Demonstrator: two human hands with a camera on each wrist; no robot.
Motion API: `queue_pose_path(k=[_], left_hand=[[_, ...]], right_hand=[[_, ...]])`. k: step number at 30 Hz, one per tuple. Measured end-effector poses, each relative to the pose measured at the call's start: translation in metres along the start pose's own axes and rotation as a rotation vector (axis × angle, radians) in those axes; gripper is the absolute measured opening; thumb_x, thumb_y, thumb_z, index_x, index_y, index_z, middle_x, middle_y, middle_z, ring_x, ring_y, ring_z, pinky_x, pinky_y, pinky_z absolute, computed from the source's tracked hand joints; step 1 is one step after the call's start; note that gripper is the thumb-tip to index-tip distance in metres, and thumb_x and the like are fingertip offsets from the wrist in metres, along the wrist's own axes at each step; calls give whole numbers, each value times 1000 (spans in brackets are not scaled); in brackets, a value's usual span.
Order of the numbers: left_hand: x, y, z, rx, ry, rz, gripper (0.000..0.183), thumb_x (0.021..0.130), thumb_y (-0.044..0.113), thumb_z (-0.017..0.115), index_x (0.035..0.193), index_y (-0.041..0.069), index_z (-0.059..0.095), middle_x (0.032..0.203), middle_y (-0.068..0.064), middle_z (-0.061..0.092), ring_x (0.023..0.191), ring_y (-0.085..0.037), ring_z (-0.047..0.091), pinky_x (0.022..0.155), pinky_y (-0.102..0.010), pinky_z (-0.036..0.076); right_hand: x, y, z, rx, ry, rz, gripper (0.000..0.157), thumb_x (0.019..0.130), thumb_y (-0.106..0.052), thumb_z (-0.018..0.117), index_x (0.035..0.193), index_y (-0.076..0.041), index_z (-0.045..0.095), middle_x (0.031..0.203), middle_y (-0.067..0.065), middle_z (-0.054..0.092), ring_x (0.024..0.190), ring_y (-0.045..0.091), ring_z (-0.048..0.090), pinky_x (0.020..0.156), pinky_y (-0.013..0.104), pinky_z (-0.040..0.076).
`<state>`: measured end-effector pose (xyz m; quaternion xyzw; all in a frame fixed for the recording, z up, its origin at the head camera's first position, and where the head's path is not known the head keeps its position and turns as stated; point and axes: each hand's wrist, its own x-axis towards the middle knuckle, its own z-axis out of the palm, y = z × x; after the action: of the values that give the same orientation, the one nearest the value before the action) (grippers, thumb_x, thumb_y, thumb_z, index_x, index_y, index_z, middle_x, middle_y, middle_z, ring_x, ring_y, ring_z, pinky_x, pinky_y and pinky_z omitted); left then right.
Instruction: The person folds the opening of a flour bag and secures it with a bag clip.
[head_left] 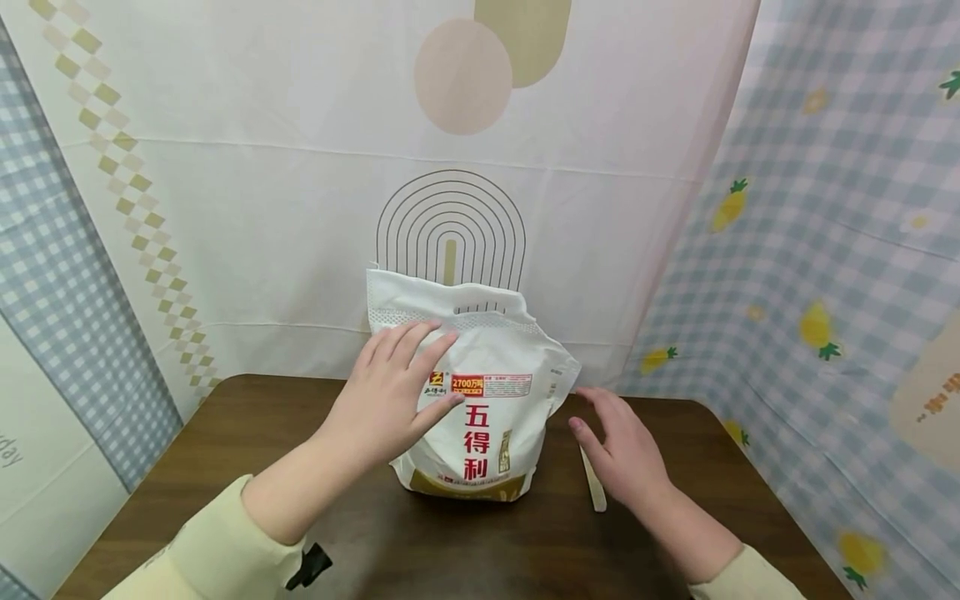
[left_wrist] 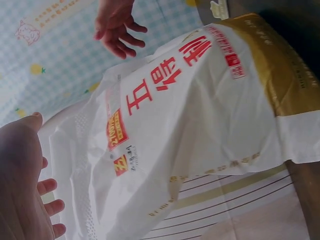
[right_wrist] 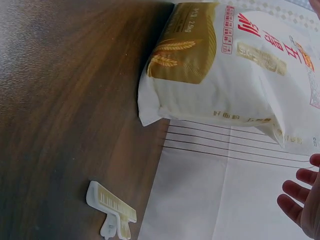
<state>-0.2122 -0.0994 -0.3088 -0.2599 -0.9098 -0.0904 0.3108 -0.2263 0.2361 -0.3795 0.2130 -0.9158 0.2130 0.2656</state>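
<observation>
A white flour bag with red characters and a gold base stands upright on the brown table, its top edge loose and uneven. My left hand is at the bag's upper left front, fingers spread; whether it touches the bag I cannot tell. To the right of the bag hovers my right hand, its fingers apart and holding nothing. Wheat ears on the gold panel show in the right wrist view. Partly hidden behind my right hand in the head view is a white and pale yellow bag clip, lying on the table.
The dark wooden table ends at the back against a white printed cloth. Blue checked cloths with pineapples hang at the right. A small black object is at my left sleeve.
</observation>
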Motion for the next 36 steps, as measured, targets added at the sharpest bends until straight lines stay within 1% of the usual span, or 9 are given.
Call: queue_pose_path(k=[5,8,15,21,24,27,30,34,36], left_hand=[[11,2,-3,-11,1,-4,69,94,55,57,151,21,38,153,-6,35,140,-29,29,117,-48,20],[19,3,-4,-18,17,-9,68,95,55,56,151,21,38,153,-5,35,140,-29,29,117,-49,20],[43,8,-7,-5,78,18,65,95,51,58,149,19,42,152,-7,37,139,-32,31,116,-49,22],[61,7,-8,2,86,25,59,98,48,55,148,20,43,152,-7,38,140,-31,29,117,-49,20],[69,8,-8,2,102,42,56,99,47,55,147,19,45,150,-8,40,139,-30,30,117,-49,20],[77,9,-7,10,117,62,54,99,45,54,145,18,48,149,-8,42,138,-30,32,117,-48,20],[83,10,-6,30,110,72,52,100,44,53,145,18,49,148,-8,43,138,-29,33,117,-47,20],[90,10,-3,52,90,71,50,101,44,53,145,19,50,147,-7,45,137,-28,34,117,-47,21],[93,10,-2,53,82,68,49,101,43,53,144,20,50,146,-7,46,137,-28,35,116,-47,21]], right_hand=[[4,0,0,5,10,23,46,100,-36,57,135,-7,55,134,12,58,123,32,54,97,53,46],[7,-1,0,10,18,51,46,100,-38,57,134,-8,56,132,11,58,119,30,55,94,52,47],[17,-3,2,57,12,200,46,99,-41,59,133,-12,56,124,9,60,109,27,58,82,49,51],[26,-9,9,192,0,305,44,100,-40,58,132,-11,56,124,9,59,104,24,59,82,44,50],[32,-14,12,279,22,352,40,99,-35,60,130,-10,57,121,9,59,104,25,61,81,41,51],[38,-18,14,349,44,394,38,99,-32,60,129,-9,57,117,11,59,98,27,63,77,39,52],[42,-20,17,392,55,426,37,99,-31,60,128,-8,58,118,12,59,94,28,63,76,38,53],[47,-20,20,428,64,442,34,100,-27,59,127,-6,59,121,14,59,98,30,62,77,39,53],[49,-21,21,442,75,449,32,100,-26,59,125,-5,61,119,15,61,97,30,62,77,38,52]])
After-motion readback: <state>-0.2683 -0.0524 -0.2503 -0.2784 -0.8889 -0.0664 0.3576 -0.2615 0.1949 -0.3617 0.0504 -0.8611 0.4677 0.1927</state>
